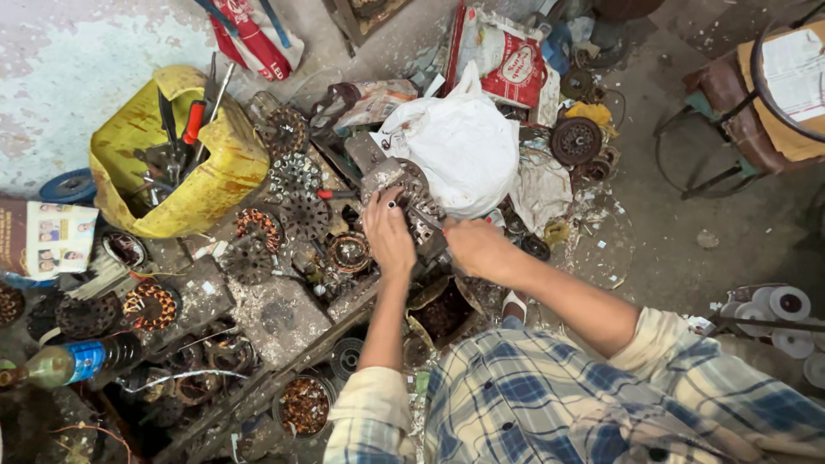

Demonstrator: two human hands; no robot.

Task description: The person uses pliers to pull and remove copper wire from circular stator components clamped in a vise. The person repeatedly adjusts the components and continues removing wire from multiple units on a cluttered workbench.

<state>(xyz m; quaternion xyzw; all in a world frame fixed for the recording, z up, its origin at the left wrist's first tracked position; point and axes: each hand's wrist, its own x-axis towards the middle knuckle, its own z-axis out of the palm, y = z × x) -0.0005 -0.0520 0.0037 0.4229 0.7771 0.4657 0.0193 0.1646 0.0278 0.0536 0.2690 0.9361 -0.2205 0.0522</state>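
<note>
A grimy grey metal motor housing (411,210) sits on the cluttered workbench beside a white bag.

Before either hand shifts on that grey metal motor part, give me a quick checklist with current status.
1. Left hand on the grey motor part: ok, resting on top.
2. Right hand at its side: ok, touching.
3. Firmness of either grip: cannot tell, fingers partly hidden.
4. White bag apart from part: not ok, it lies right against it.
5. Bench space around it: not ok, crowded with windings.
</note>
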